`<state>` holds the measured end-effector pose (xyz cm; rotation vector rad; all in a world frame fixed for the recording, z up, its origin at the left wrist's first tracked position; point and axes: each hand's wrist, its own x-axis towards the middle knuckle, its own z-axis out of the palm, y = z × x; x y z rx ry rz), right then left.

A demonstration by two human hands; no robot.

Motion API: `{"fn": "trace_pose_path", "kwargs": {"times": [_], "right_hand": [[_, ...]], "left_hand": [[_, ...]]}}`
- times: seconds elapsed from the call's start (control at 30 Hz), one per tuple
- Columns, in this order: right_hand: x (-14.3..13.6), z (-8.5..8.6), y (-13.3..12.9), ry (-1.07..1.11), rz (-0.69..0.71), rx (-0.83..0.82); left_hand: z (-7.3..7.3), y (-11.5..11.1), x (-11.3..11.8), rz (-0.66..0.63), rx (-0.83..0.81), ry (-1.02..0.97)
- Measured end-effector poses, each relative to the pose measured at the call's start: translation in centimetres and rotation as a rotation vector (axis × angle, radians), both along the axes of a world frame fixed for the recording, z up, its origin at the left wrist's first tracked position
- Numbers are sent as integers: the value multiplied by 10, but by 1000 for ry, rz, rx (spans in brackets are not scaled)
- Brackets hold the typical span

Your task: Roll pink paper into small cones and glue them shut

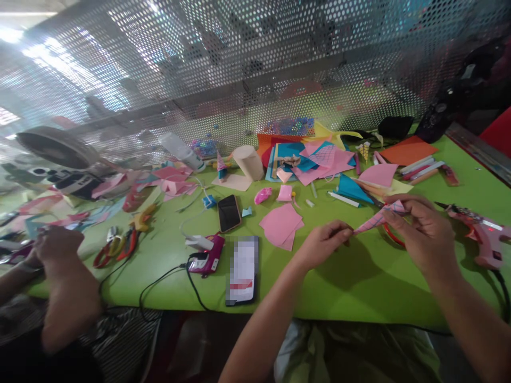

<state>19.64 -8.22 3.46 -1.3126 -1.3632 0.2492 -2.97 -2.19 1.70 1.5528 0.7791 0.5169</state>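
Note:
A slim pink paper cone (375,220) with a line pattern is held above the green table (275,284). My left hand (325,242) pinches its narrow tip. Around the wide end on the right are the fingers of my right hand (425,226), partly covering it. Red-handled scissors (393,235) lie behind and below the cone, partly hidden by my right hand. Pink rounded paper pieces (281,224) rest to the left of my left hand. A pink glue gun (485,234) lies right of my right hand.
Two phones (229,213) and a magenta power strip (207,255) with cables lie left of centre. Stacked coloured papers (333,159), markers (423,169) and a white roll (248,163) stand farther back. Another person's hands (56,247) work at the left.

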Motion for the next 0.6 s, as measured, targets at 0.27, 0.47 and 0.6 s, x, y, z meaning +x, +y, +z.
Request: {"fn": "trace_pose_path", "kwargs": {"times": [0.27, 0.47, 0.6], "right_hand": [[-1, 0, -2, 23, 14, -14], [-2, -1, 0, -9, 25, 0], [-1, -2, 0, -4, 24, 17]], "left_hand": [[-7, -2, 6, 111, 11, -18], [-8, -1, 7, 101, -76, -66], [-8, 0, 6, 107, -77, -46]]}}
